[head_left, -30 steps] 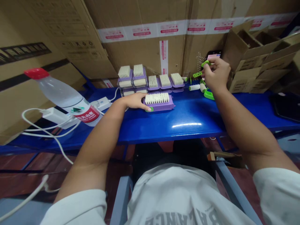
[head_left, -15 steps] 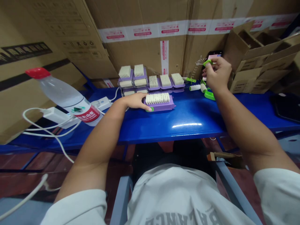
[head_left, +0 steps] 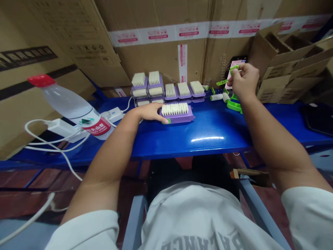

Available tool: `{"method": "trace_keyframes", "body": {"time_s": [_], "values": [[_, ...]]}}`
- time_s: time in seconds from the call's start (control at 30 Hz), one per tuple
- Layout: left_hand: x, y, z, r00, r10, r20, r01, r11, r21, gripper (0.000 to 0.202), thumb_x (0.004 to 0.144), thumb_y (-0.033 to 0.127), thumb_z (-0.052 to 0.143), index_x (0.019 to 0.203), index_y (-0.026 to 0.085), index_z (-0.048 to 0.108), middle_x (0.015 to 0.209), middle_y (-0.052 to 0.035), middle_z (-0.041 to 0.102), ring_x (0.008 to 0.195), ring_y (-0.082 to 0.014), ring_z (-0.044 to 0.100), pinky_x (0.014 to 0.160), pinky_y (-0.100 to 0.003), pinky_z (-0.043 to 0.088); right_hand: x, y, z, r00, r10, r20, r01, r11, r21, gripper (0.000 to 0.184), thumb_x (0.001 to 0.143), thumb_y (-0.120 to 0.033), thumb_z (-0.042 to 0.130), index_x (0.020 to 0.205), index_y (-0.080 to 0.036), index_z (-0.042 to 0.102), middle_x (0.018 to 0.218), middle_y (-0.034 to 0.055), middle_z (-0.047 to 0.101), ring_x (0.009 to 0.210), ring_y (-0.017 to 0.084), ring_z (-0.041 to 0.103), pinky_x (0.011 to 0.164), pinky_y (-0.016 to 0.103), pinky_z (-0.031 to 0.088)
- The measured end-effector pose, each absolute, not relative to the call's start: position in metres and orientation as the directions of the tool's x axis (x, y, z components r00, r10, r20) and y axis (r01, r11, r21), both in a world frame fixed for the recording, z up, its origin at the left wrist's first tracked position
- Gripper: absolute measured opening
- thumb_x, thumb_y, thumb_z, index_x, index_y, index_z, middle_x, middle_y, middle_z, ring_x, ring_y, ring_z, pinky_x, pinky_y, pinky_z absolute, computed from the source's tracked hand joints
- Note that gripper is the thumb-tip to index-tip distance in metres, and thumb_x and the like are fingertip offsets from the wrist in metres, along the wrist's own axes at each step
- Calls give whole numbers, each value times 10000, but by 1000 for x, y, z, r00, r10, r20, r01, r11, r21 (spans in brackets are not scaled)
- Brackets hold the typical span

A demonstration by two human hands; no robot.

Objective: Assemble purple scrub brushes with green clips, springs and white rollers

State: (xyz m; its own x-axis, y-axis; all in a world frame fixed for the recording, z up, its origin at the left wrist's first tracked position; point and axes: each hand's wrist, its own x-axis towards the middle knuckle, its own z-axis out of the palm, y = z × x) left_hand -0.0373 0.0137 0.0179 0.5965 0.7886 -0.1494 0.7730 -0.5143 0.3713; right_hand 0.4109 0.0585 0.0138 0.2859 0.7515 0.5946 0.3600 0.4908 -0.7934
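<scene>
My left hand [head_left: 149,111] rests on the blue table [head_left: 208,133] and grips the left end of a purple brush [head_left: 177,113] with white bristles facing up. My right hand [head_left: 243,82] is raised at the back right, fingers pinched on a small green plastic part [head_left: 234,68] with a thin comb-like piece above it. More green parts [head_left: 233,104] and white rollers [head_left: 216,97] lie on the table just below that hand. A row and a stack of finished purple brushes [head_left: 166,90] stand against the cardboard wall.
A water bottle [head_left: 70,106] with a red cap lies at the left beside a white power strip [head_left: 63,129] and cables. Cardboard boxes [head_left: 288,59] stand at the back right. A phone [head_left: 235,62] leans behind my right hand. A dark tray [head_left: 317,119] sits at far right.
My right hand has lifted slightly and shifted right with the green part. One green piece now lies loose by the brushes. My left hand and the purple brush have not moved.
</scene>
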Motion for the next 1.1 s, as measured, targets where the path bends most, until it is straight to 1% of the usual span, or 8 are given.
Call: {"method": "trace_keyframes", "body": {"time_s": [0.07, 0.13, 0.47, 0.57, 0.63, 0.77, 0.93, 1.1], "values": [[-37, 14, 18, 602, 784, -149, 768, -518, 376, 1091, 713, 761, 902, 1671, 283, 691, 1672, -94, 751, 1459, -410, 750, 1239, -475, 582, 403, 53, 16, 418, 674, 609, 405, 462, -789, 201, 1062, -173, 735, 935, -283, 626, 656, -52, 662, 570, 178, 626, 635, 344, 499], [-37, 14, 18, 610, 778, -152, 763, -524, 379, 1096, 721, 760, 897, 1687, 290, 680, 1682, -93, 744, 1474, -411, 742, 1243, -476, 579, 395, 48, 18, 430, 664, 612, 411, 459, -787, 211, 1060, -155, 741, 928, -279, 631, 647, -55, 659, 548, 171, 623, 601, 330, 481], [-37, 14, 18, 615, 773, -156, 756, -522, 394, 1089, 711, 756, 898, 1672, 288, 688, 1686, -88, 741, 1483, -411, 733, 1271, -482, 558, 392, 46, 14, 398, 664, 633, 390, 502, -772, 193, 1067, -280, 754, 963, -290, 592, 661, -45, 656, 575, 207, 674, 643, 369, 528], [-37, 15, 17, 617, 775, -139, 750, -524, 404, 1057, 696, 754, 908, 1630, 294, 723, 1660, -97, 758, 1447, -417, 755, 1243, -496, 580, 390, 48, 14, 446, 674, 588, 263, 530, -806, 143, 1063, -302, 701, 991, -311, 578, 637, -62, 621, 558, 194, 602, 686, 389, 569], [-37, 15, 17, 621, 774, -126, 741, -527, 416, 1049, 686, 752, 917, 1615, 300, 738, 1652, -97, 765, 1434, -419, 762, 1235, -499, 586, 391, 52, 15, 485, 723, 492, 92, 517, -851, 137, 1043, -326, 684, 996, -325, 555, 631, -73, 596, 569, 185, 552, 739, 401, 616], [-37, 15, 17, 626, 770, -120, 735, -532, 421, 1028, 690, 748, 924, 1601, 305, 750, 1645, -95, 773, 1426, -415, 768, 1226, -490, 591, 407, 66, 13, 389, 861, 328, -225, 434, -872, 319, 1002, -466, 691, 864, -317, 445, 698, -51, 545, 646, 173, 550, 901, 443, 682], [-37, 15, 17, 608, 782, -135, 756, -520, 397, 1041, 705, 753, 918, 1612, 276, 732, 1650, -110, 767, 1441, -423, 760, 1239, -497, 585, 437, 83, 7, 249, 886, 390, -308, 454, -836, 546, 903, -496, 774, 774, -317, 275, 670, -50, 377, 638, 191, 488, 991, 509, 685], [-38, 15, 16, 601, 786, -145, 761, -508, 404, 1088, 690, 755, 922, 1633, 252, 716, 1651, -131, 762, 1447, -428, 757, 1249, -512, 579, 434, 72, 12, 303, 925, 228, -322, 325, -889, 456, 940, -397, 638, 704, -303, 259, 658, -44, 263, 571, 184, 377, 1001, 487, 686]]}}
